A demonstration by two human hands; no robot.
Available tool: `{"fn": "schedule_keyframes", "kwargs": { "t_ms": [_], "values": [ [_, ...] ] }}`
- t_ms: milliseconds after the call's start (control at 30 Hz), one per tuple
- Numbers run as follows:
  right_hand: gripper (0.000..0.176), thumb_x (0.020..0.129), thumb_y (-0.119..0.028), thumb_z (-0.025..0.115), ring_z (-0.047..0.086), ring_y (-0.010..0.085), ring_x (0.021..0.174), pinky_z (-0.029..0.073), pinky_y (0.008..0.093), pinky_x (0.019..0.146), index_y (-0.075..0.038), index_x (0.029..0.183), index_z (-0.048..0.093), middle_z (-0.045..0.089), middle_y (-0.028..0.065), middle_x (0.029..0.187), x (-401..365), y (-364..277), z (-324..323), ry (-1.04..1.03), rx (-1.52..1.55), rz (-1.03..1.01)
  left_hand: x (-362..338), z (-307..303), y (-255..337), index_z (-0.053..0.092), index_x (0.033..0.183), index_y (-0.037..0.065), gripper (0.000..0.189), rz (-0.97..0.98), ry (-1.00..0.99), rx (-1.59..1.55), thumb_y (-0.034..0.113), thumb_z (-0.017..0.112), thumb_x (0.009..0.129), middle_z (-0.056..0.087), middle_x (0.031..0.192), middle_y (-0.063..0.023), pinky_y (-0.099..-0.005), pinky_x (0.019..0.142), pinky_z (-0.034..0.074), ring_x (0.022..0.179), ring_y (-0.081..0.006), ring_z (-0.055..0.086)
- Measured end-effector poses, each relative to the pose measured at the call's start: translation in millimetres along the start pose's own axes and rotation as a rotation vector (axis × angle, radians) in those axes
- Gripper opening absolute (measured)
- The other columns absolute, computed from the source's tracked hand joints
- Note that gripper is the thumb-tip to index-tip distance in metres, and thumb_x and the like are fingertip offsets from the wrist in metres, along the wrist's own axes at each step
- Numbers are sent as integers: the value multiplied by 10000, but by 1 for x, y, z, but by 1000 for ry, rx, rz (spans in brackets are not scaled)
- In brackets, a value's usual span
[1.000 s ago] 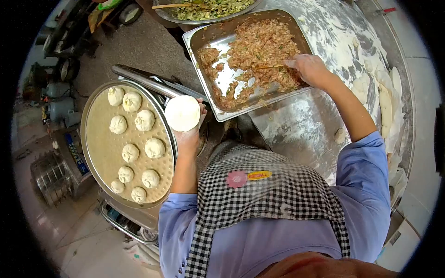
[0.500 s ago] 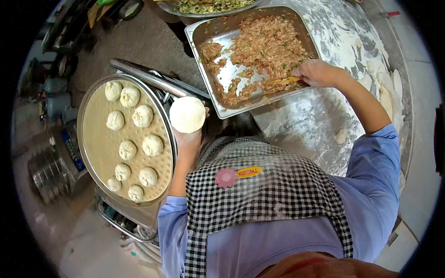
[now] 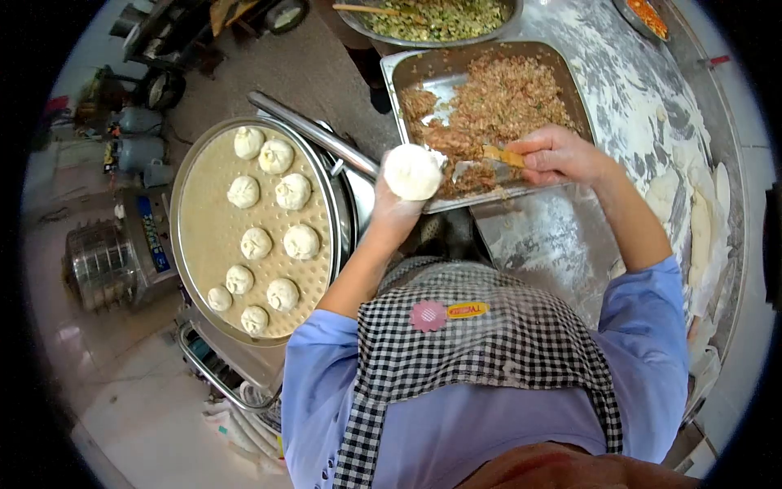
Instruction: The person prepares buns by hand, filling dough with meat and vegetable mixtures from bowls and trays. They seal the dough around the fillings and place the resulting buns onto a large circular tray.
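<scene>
A round, flat dough wrapper (image 3: 412,173) lies on my left hand (image 3: 393,213), held at the near left corner of the metal filling tray. My right hand (image 3: 560,155) grips a flat, yellow-brown spatula (image 3: 503,156) over the tray. Its tip points left, down towards the minced meat filling (image 3: 509,102). The metal tray (image 3: 588,90) holds the filling, with bare metal showing on its left side. To the left of my left hand, several pleated buns (image 3: 292,191) sit on a round, perforated steamer tray (image 3: 208,191).
A bowl of chopped green filling (image 3: 440,20) stands behind the tray, and a bowl of orange bits (image 3: 648,16) at the far right. Flour covers the worktop (image 3: 643,106); dough strips (image 3: 700,220) lie along its right side. A metal bar (image 3: 314,134) runs beside the steamer tray.
My left hand has brought the wrapper up and right, to the filling tray's edge. My right hand has lifted the spatula and shifted it left over the filling. The whole view has shifted.
</scene>
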State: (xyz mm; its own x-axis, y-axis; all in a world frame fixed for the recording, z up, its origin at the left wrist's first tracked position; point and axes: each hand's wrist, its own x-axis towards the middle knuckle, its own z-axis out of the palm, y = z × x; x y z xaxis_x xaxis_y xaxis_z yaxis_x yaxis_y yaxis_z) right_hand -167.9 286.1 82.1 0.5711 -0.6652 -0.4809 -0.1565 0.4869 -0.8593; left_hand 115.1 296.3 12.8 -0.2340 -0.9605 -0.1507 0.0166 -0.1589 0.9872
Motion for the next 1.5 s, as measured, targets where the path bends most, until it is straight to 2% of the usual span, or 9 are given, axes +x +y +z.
{"fn": "schedule_keyframes", "kwargs": {
  "t_ms": [133,267,400,567,767,1000,1100,1200,1500],
  "values": [
    [378,853,-112,532,428,49,531,317,175,440,8,1210,495,549,29,705,-7,-2,48,152,289,-186,15,39,46,461,1108,46,420,74,-107,-202,71,683,752,563,1052,-49,-279,833,450,925,-137,556],
    [370,854,-80,505,520,163,628,447,266,594,-70,1224,513,556,82,795,0,12,71,627,-522,-608,23,44,62,434,1149,38,519,198,-94,-142,67,714,714,562,1034,-47,-280,830,445,930,-144,554],
    [446,789,-37,503,536,255,791,450,343,704,-163,1215,537,534,96,855,-6,16,71,823,-1067,-729,26,37,58,421,1143,28,553,306,-44,-35,33,726,682,553,1030,-62,-280,829,446,934,-147,555],
    [477,769,-34,484,556,243,778,463,350,662,-228,1200,546,543,64,864,-13,-8,63,626,-1373,-524,27,22,43,410,1120,38,624,464,-33,86,55,761,605,520,979,-64,-274,818,436,883,-158,541],
    [478,762,36,495,546,283,731,458,344,639,-151,1200,531,549,125,795,-13,-34,29,339,-1323,-368,16,-7,20,442,1102,59,597,247,69,67,-1,781,614,561,998,-51,-258,808,485,903,-143,569],
    [341,824,-65,479,577,316,859,470,402,749,-131,1149,557,592,139,891,-6,11,-28,669,-1527,44,-8,-36,24,449,1104,42,549,155,158,105,-52,738,648,554,970,-40,-264,827,460,904,-136,552],
    [324,830,-89,459,587,319,856,472,410,736,-128,1133,567,601,146,893,7,4,-7,548,-1608,282,-13,-35,17,449,1092,52,570,138,131,50,-35,761,623,534,986,-35,-258,812,456,902,-126,544],
    [289,844,-113,442,593,323,842,476,411,730,-115,1097,580,602,151,928,8,32,-17,506,-1580,29,-18,-25,21,446,1086,59,581,106,117,-15,-31,770,612,526,979,-28,-248,805,458,891,-118,540],
    [290,801,-146,510,571,331,888,458,420,791,-124,1072,611,596,158,914,6,12,-11,185,-1454,52,-21,-19,20,437,1108,60,591,121,86,-5,-35,762,625,521,987,-34,-249,823,461,916,-122,542]
  ]
}}
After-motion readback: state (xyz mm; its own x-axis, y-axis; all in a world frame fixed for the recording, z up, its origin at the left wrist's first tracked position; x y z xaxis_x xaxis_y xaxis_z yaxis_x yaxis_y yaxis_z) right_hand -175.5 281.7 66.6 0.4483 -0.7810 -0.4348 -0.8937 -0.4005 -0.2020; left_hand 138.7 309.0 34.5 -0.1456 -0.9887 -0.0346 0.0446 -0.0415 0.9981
